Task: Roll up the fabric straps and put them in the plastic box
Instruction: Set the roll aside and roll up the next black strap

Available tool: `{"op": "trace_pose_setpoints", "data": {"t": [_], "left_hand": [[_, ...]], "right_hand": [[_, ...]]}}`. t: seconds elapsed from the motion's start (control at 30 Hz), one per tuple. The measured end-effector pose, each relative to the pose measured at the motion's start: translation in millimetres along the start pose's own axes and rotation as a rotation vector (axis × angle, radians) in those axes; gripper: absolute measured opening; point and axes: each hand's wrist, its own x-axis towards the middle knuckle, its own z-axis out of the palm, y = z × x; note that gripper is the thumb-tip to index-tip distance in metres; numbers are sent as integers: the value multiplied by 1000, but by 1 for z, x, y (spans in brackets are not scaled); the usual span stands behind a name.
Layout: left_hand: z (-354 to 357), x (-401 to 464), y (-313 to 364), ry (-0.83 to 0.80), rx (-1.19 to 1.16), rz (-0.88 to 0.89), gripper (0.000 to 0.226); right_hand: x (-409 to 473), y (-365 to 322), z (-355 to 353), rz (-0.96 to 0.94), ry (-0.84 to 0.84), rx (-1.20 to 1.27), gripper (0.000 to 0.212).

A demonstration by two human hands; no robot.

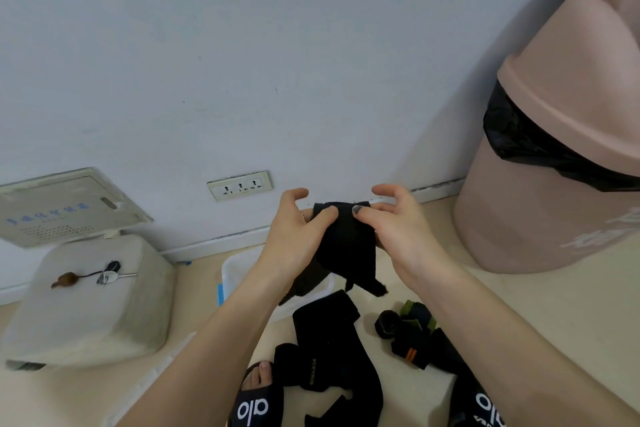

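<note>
A black fabric strap [341,239], soft and matte, is held up in front of the pale wall by both hands, its loose ends drooping in ragged folds. Its upper edge is pinched by the thumb of the left hand [294,236] and by the thumb of the right hand [398,232], while the other fingers are curled loosely behind the cloth. Below the strap, a white translucent plastic box [235,274] with rounded corners is partly seen on the beige floor. More black straps [329,350] lie crumpled on the floor nearer the person, with a small tight roll [387,323] just beside them. A smooth pink bin [554,166] with a glossy black liner stands to the right.
</note>
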Motion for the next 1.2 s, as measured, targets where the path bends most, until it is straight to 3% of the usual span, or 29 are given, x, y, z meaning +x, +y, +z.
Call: {"op": "trace_pose_setpoints", "data": {"t": [0.33, 0.53, 0.77, 1.03, 1.2], "left_hand": [[-7, -9, 10, 88, -2, 139, 60], [-6, -9, 9, 18, -27, 210, 19], [-9, -7, 6, -43, -30, 223, 37], [-10, -5, 5, -20, -30, 274, 31], [-10, -5, 5, -8, -4, 314, 21]], "right_hand": [[3, -3, -7, -74, -109, 117, 61], [3, -2, -10, -124, -183, -29, 59], [6, 0, -11, -282, -113, -250, 42], [2, -1, -10, -275, -128, -256, 62], [5, -2, -12, -285, -50, -168, 59]]}}
